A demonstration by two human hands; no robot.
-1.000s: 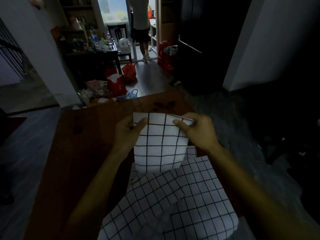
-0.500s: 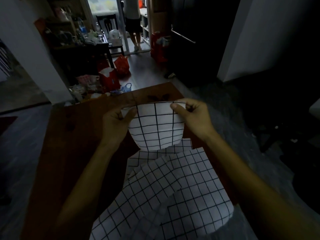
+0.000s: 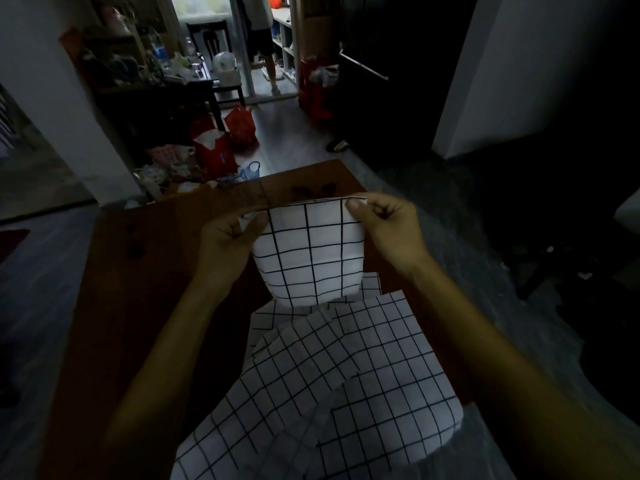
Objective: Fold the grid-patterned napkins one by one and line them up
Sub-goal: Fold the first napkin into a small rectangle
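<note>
I hold a folded white napkin with a black grid (image 3: 311,252) up over the brown wooden table (image 3: 138,289). My left hand (image 3: 227,242) pinches its top left corner and my right hand (image 3: 386,226) pinches its top right corner, so the layered top edge stretches between them and the rest hangs down. Below it, near me, lies a loose pile of several unfolded grid napkins (image 3: 339,386), overlapping and crumpled, reaching to the table's near edge.
The table's left half is bare wood. Beyond its far edge the floor holds red bags (image 3: 225,143) and clutter beside a dark side table (image 3: 194,91). A person's legs (image 3: 266,50) stand in the lit doorway. A white wall corner (image 3: 485,98) rises at right.
Both hands have carried the folded napkin a little farther from me over the table. The view has tilted downward, and the napkin's lower part now hangs shorter and curved.
</note>
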